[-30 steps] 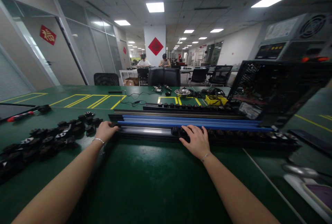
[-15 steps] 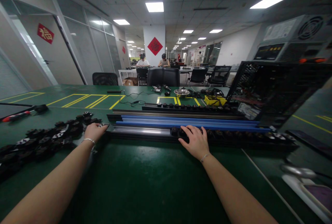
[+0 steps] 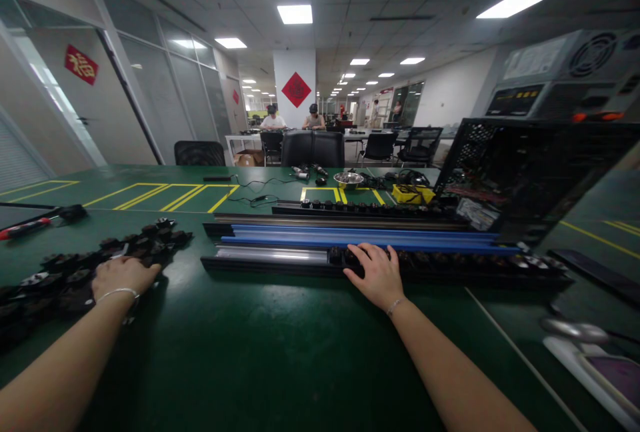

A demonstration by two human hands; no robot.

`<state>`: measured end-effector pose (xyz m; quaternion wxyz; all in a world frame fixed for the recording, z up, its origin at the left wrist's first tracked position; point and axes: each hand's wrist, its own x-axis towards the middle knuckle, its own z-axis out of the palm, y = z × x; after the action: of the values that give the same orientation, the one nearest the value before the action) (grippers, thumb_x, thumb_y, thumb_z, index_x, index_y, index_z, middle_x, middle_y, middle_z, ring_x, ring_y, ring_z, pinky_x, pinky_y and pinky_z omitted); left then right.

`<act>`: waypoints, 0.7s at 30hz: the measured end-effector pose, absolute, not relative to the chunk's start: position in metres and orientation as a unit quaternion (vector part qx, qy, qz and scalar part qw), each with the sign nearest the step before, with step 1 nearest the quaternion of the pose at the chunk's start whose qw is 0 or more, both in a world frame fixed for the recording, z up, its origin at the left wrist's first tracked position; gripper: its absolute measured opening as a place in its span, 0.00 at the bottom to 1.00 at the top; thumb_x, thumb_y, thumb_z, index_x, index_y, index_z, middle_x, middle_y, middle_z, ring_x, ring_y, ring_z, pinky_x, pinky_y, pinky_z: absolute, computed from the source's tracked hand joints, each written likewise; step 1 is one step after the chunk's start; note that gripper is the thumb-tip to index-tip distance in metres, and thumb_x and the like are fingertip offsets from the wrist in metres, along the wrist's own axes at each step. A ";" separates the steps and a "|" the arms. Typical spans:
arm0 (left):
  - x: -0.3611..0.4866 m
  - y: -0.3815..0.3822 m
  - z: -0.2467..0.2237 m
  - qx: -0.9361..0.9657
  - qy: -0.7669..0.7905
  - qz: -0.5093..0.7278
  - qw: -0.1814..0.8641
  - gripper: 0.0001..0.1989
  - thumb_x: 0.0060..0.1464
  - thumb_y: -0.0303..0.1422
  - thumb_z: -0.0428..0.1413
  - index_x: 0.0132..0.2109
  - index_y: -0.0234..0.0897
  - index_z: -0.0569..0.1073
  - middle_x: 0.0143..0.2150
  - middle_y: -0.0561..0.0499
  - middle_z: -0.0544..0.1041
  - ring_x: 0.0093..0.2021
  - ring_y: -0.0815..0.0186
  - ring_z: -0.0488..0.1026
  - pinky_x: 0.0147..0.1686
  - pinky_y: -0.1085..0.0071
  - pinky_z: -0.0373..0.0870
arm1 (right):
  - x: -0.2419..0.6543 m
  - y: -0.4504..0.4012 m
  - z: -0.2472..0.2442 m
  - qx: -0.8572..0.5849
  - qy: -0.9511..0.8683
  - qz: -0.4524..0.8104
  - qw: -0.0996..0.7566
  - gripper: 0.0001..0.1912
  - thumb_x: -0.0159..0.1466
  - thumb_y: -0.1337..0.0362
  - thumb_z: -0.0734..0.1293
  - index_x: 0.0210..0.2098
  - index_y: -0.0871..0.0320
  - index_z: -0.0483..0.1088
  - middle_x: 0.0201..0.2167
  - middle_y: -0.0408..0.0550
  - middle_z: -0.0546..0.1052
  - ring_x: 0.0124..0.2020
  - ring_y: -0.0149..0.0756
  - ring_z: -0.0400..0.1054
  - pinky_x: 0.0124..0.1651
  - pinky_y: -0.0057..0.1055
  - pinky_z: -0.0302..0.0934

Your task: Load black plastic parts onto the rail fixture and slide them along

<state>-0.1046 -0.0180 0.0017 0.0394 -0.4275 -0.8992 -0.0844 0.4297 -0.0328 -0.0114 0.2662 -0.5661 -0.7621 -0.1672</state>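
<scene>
My left hand [image 3: 123, 279] lies over the heap of small black parts with metal prongs [image 3: 145, 242] at the left. Its thumb is spread to the right, and its other fingertips are partly hidden among the parts. My right hand [image 3: 375, 272] rests with fingers apart on the row of black modules [image 3: 430, 260] seated in the nearest black rail [image 3: 250, 264]. The left stretch of that rail shows a bare, shiny channel. Right behind it runs a long blue strip [image 3: 360, 235].
Another rail holding black modules [image 3: 345, 205] lies farther back. An open computer case [image 3: 525, 172] stands at the right. A metal bowl [image 3: 349, 180] and a yellow tray [image 3: 413, 194] sit behind. A red-handled tool [image 3: 27, 227] lies far left. Two people sit at a distant table.
My left hand has moved left and slightly toward me, from the left end of the nearest rail onto the heap of black parts. My right hand stays in place.
</scene>
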 end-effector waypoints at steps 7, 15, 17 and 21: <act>-0.088 -0.019 0.005 -0.424 -0.893 -0.107 0.109 0.32 0.42 0.46 0.48 0.52 0.32 0.62 0.57 0.33 0.61 0.56 0.46 0.57 0.49 0.54 0.58 | 0.430 -0.034 -0.009 -0.568 -0.768 -0.139 0.262 0.23 0.59 0.49 0.59 0.52 0.48 0.62 0.49 0.48 0.68 0.50 0.42 0.59 0.58 0.52 0.36; 0.009 0.002 0.017 -0.604 -0.709 -0.299 0.207 0.19 0.46 0.34 0.47 0.45 0.28 0.65 0.53 0.36 0.65 0.58 0.55 0.56 0.58 0.59 0.51 | 0.431 -0.033 -0.008 -0.574 -0.771 -0.116 0.251 0.24 0.58 0.51 0.60 0.53 0.47 0.62 0.50 0.48 0.67 0.51 0.42 0.58 0.58 0.52 0.35; 0.050 0.003 0.019 -0.668 -0.647 -0.331 0.160 0.16 0.47 0.33 0.47 0.44 0.31 0.66 0.51 0.38 0.67 0.56 0.57 0.60 0.57 0.60 0.54 | 0.432 -0.033 -0.005 -0.580 -0.771 -0.102 0.244 0.24 0.57 0.53 0.60 0.53 0.47 0.62 0.50 0.47 0.67 0.51 0.41 0.58 0.58 0.51 0.34; 0.138 -0.007 0.015 -0.779 -0.530 -0.330 0.063 0.16 0.52 0.35 0.48 0.47 0.36 0.65 0.51 0.45 0.68 0.54 0.62 0.62 0.56 0.62 0.58 | 0.433 -0.034 -0.002 -0.584 -0.775 -0.074 0.230 0.26 0.56 0.59 0.61 0.55 0.45 0.60 0.51 0.45 0.67 0.52 0.40 0.58 0.59 0.50 0.34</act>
<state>0.1377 -0.0067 0.0146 0.0630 -0.7785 -0.5299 -0.3303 0.4332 -0.0338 -0.0016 0.2304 -0.5840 -0.7749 -0.0738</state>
